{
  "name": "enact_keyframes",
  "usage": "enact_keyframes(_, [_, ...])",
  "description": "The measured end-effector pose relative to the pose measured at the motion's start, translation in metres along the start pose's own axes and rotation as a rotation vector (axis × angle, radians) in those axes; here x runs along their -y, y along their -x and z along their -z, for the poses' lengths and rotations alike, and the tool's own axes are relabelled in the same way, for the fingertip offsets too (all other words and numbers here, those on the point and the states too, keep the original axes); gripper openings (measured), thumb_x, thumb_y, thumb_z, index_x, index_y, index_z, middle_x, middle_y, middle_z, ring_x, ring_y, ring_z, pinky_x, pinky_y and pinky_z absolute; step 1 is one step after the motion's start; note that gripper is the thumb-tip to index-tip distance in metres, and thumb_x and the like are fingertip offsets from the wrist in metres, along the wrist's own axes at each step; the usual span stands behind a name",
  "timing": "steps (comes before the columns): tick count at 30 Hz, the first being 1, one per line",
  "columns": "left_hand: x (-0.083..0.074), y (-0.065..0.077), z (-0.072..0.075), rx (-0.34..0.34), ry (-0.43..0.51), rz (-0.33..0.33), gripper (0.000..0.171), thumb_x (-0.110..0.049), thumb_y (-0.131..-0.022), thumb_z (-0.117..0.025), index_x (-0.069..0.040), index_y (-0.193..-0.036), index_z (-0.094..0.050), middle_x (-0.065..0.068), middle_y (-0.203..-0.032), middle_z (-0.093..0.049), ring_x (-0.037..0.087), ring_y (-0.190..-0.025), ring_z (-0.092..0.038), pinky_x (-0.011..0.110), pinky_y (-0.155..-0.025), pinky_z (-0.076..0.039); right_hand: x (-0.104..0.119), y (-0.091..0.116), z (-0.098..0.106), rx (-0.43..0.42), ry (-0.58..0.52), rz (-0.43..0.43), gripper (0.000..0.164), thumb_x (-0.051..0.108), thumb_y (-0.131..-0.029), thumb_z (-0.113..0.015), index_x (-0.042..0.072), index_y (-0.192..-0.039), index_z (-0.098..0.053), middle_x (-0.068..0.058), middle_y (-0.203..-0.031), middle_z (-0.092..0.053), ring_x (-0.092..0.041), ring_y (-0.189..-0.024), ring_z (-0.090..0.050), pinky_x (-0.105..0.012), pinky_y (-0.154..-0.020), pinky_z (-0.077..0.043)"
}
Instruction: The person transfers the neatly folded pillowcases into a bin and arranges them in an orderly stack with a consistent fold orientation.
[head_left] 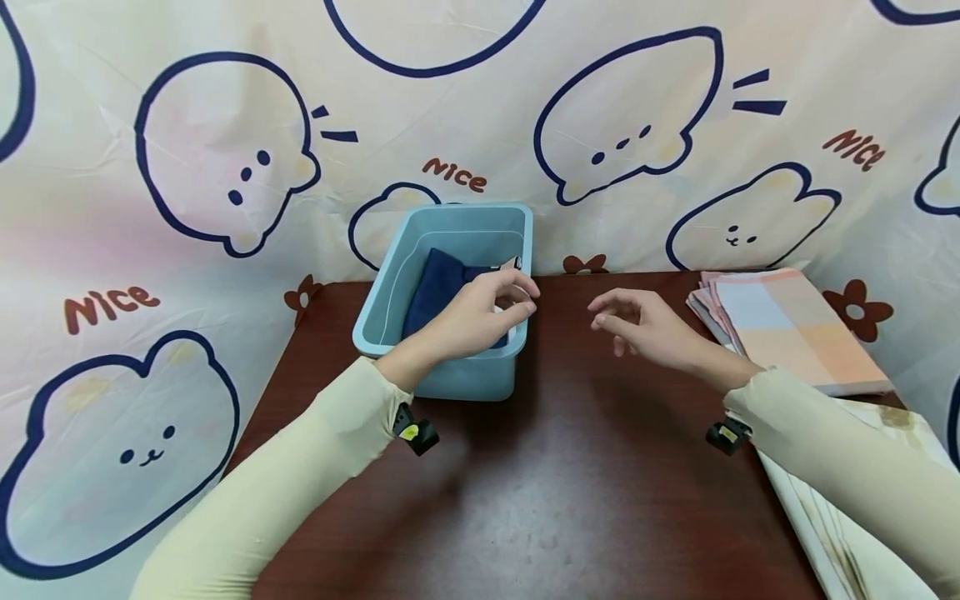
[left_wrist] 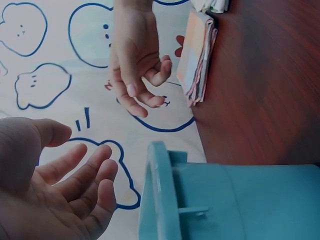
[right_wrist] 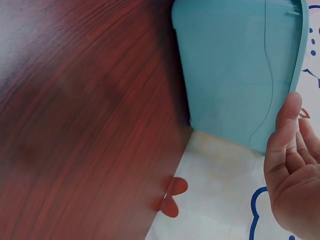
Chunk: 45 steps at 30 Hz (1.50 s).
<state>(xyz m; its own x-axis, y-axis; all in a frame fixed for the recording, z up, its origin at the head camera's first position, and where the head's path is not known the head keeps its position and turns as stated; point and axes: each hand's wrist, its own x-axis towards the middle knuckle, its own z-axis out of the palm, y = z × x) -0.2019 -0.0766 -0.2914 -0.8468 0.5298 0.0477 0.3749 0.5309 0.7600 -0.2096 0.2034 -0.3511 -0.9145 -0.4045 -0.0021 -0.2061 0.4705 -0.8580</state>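
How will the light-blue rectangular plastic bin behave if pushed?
The bin looks stiff: its walls stand straight. It may slide easily, as the reddish-brown wood-grain table looks glossy. Probably light for its size, since the load in view is mostly navy cloth.

In the head view, my pale-sleeved left arm (head_left: 285,475) rises from the lower left to the centre, where my left hand (head_left: 476,315) shows its back, fingers bent loosely rightward, thumb apart below them. My pale-sleeved right arm (head_left: 847,467) slants in from the lower right; my right hand (head_left: 652,327), right of centre, points its slightly curved fingers left. The hands are well apart, facing each other. Each bare wrist emerges from its cuff. In the left wrist view, the left palm fills the lower left, while the right hand hangs fingers-down at upper centre. In the right wrist view, the right hand sits at the right edge, fingers upward.
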Motion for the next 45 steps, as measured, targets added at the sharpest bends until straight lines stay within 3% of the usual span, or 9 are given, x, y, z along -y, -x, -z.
enact_keyframes(13, [-0.008,-0.004,-0.015,0.027,0.014,-0.015,0.018,-0.021,-0.104,-0.055,-0.014,-0.119,-0.062,0.004,-0.117,-0.072,0.016,-0.101,-0.064,0.033,-0.087,-0.053,-0.020,0.019,0.012,-0.013,0.036,-0.038,0.027,0.020,-0.105,-0.055,0.004,-0.126,-0.061,-0.019,-0.111,-0.071,-0.020,-0.063,-0.063,-0.032,-0.057,-0.054])
enact_keyframes(19, [-0.016,-0.009,-0.024,0.042,0.015,-0.075,0.019,-0.019,-0.103,-0.055,-0.011,-0.120,-0.063,0.006,-0.117,-0.072,0.016,-0.102,-0.065,0.032,-0.087,-0.052,-0.026,0.028,0.021,-0.042,0.078,-0.030,0.026,0.018,-0.105,-0.055,0.003,-0.125,-0.062,-0.020,-0.110,-0.072,-0.019,-0.061,-0.063,-0.034,-0.056,-0.054])
enact_keyframes(30, [-0.021,-0.022,-0.042,0.047,0.148,-0.112,0.019,-0.016,-0.103,-0.056,-0.010,-0.120,-0.062,0.008,-0.116,-0.071,0.020,-0.103,-0.067,0.029,-0.086,-0.052,-0.041,0.038,0.032,-0.036,0.154,-0.044,0.025,0.014,-0.104,-0.056,0.001,-0.124,-0.062,-0.018,-0.108,-0.073,-0.017,-0.059,-0.060,-0.031,-0.053,-0.051])
enact_keyframes(36, [-0.024,-0.024,-0.050,0.091,0.188,-0.145,0.020,-0.015,-0.104,-0.055,-0.008,-0.121,-0.061,0.009,-0.117,-0.070,0.017,-0.100,-0.066,0.023,-0.082,-0.050,-0.047,0.046,0.040,-0.023,0.147,-0.057,0.026,0.018,-0.104,-0.057,0.000,-0.124,-0.061,-0.016,-0.105,-0.070,-0.018,-0.060,-0.060,-0.032,-0.055,-0.053])
enact_keyframes(45, [-0.025,-0.023,-0.063,0.152,0.166,-0.149,0.021,-0.017,-0.104,-0.056,-0.009,-0.123,-0.061,0.009,-0.117,-0.070,0.015,-0.099,-0.065,0.023,-0.082,-0.050,-0.061,0.058,0.048,-0.026,0.205,-0.033,0.026,0.018,-0.103,-0.060,-0.001,-0.121,-0.062,-0.013,-0.102,-0.070,-0.016,-0.060,-0.060,-0.031,-0.059,-0.053])
